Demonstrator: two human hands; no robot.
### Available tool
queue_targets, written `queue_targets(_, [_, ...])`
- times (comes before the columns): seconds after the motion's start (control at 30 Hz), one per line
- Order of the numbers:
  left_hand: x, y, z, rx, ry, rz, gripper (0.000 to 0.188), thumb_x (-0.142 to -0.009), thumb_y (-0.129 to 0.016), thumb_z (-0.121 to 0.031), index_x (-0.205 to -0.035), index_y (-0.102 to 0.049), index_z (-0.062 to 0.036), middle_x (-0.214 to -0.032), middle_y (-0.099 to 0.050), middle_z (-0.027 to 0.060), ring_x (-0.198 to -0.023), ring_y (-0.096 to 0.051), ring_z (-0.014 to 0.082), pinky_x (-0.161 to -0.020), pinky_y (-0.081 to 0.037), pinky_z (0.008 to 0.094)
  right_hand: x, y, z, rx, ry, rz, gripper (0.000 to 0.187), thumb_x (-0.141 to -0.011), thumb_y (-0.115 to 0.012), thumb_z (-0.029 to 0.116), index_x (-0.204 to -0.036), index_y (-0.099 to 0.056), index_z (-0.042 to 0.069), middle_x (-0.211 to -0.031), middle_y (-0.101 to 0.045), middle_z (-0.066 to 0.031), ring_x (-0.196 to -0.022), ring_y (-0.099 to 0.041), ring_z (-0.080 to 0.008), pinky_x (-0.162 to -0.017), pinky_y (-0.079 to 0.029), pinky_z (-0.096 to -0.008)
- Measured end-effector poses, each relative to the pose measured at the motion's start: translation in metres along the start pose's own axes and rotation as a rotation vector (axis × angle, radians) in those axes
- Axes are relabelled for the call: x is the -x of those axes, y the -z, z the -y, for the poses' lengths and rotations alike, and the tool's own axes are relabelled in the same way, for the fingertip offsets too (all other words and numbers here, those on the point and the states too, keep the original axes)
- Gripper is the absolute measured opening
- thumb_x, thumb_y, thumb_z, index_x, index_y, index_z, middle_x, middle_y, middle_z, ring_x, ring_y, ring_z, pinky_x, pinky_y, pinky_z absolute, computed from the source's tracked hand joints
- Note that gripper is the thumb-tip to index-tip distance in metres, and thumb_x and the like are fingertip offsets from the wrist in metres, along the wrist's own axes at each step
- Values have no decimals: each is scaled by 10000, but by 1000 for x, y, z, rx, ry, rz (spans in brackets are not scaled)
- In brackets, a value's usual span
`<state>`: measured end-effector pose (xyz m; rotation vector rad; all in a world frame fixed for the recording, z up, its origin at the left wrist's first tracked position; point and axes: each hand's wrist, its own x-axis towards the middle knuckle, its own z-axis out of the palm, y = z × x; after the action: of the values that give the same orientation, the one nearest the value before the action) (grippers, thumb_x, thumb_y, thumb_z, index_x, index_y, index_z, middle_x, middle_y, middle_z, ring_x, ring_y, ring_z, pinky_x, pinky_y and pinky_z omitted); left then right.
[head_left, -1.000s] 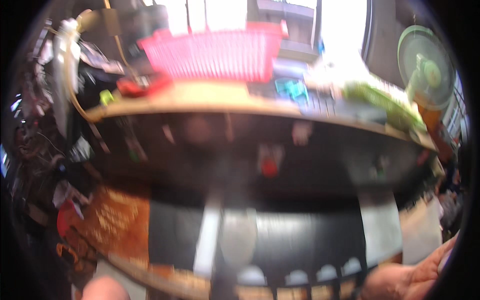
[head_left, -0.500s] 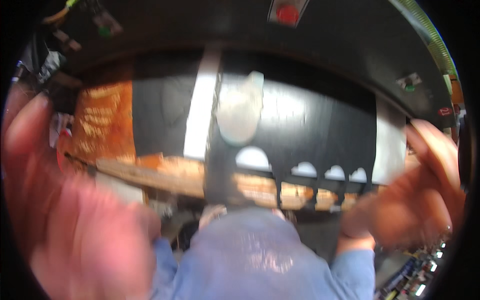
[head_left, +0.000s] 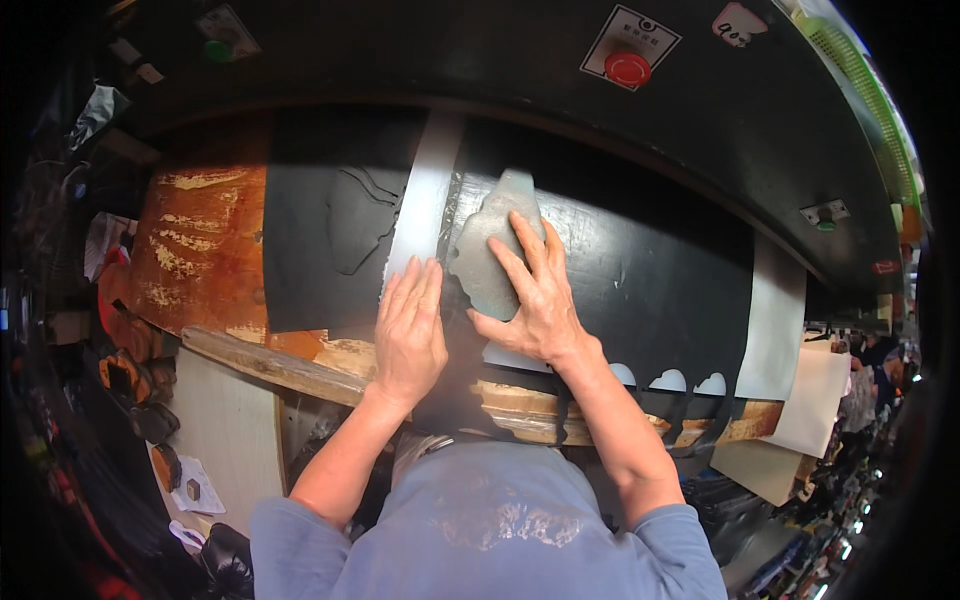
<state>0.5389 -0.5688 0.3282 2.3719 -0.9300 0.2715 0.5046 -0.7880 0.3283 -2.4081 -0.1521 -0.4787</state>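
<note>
Where right fingers [head_left: 530, 245] spread, a gray plate [head_left: 480, 256] lies beneath.

A grey, wavy-edged plate [head_left: 486, 226] lies flat on a black sheet [head_left: 655, 275] under the right hand [head_left: 541, 308], its narrow end showing beyond.

Workshop, scarred workbench [head_left: 205, 235], red machine button [head_left: 627, 69]

On the far side, a red button [head_left: 628, 69] is sitting on a black panel [head_left: 450, 60] between two green buttons [head_left: 217, 51], while a green basket [head_left: 858, 70] is resting at the far right. At the near left, a small grey block [head_left: 193, 489] is lying on white paper [head_left: 211, 497], near a pale board [head_left: 232, 420]. A cream sheet [head_left: 812, 400] is showing at the right.
</note>
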Motion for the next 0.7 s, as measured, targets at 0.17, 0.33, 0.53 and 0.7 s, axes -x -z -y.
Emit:
queue_targets(0.17, [2, -9, 4, -8, -31, -15, 579, -924, -600, 88, -1497, -525, 54, -1437, -660, 230, -1438, -537, 452, -1216, -385, 573, -6, 11, -11, -20, 72, 136, 911, -656, -953, 297, -1451, -587, 43, -1630, -394, -237, -1477, -294, -622, -1186, -411, -662])
queue_targets(0.33, [3, 1, -1, 38, 22, 36, 526, -954, -608, 84, -1475, -542, 48, -1417, -655, 226, -1388, -562, 467, -1182, -417, 583, -11, 15, -9, -32, 66, 176, 965, -699, -943, 388, -1511, -544, 51, -1676, -350, -234, -1500, -275, -617, -1206, -404, -648])
queue_targets(0.53, [56, 28, -27, 332, 136, -143, 401, -959, -681, 52, -1354, -613, 43, -1068, -671, 166, -885, -665, 285, -806, -557, 412, 59, 73, -19, 23, -117, -64, 795, -872, -852, 364, -1503, -530, 3, -1598, -433, -282, -1454, -436, -500, -1214, -380, -576])
queue_targets(0.7, [87, 1, -17, -32, 206, -110, 204, -980, -739, -104, -1134, -687, 19, -774, -664, 108, -655, -623, 283, -627, -489, 420, 115, 85, -31, 285, -302, -275, 641, -913, -804, 308, -1403, -600, -52, -1408, -589, -246, -1370, -510, -457, -1163, -418, -542])
